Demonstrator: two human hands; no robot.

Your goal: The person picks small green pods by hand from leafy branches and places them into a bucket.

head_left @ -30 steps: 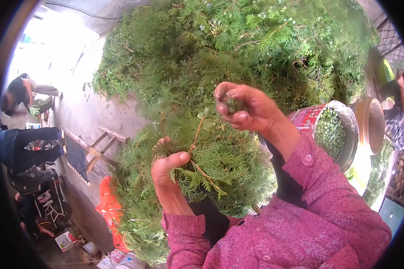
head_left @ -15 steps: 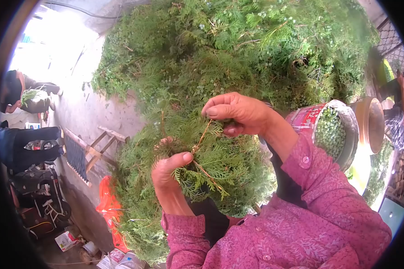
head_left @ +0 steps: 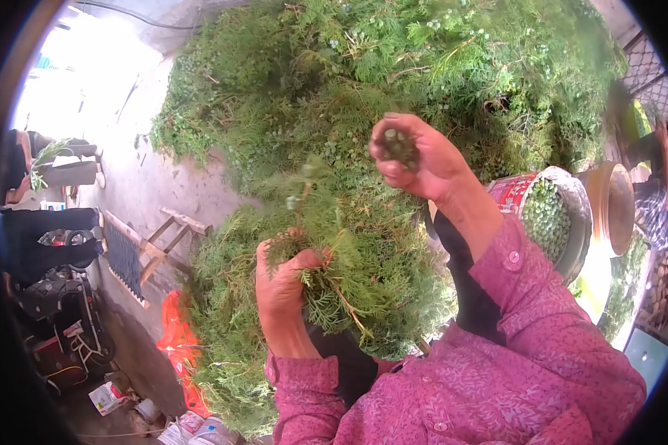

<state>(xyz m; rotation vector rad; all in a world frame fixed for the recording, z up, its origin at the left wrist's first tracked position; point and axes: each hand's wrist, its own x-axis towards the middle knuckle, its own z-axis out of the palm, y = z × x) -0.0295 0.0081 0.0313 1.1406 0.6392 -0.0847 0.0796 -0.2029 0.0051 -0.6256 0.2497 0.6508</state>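
Note:
My left hand point(head_left: 283, 285) is closed round a leafy green sprig point(head_left: 341, 297), whose fronds and thin brown stem stick out past the thumb. Up and to the right, my right hand point(head_left: 423, 157) is turned so its palm shows, with fingers curled round a cluster of small round green berries point(head_left: 398, 147). The two hands are apart. Behind and below them lies a big heap of green branches point(head_left: 364, 96). A red and white bucket point(head_left: 508, 193) holding many green berries point(head_left: 545, 215) stands just right of my right forearm.
Beside the bucket is a tan container point(head_left: 608, 208). At the left are a wooden folding frame point(head_left: 152, 248), an orange bag point(head_left: 178, 334), a wheeled vehicle point(head_left: 82, 334) and people, one with dark trousers point(head_left: 52, 230), another holding greenery point(head_left: 46, 159).
My right hand has moved up and right, away from the sprig, and its palm now shows berries. My left hand still holds the sprig. At the left, a person's greenery has shifted.

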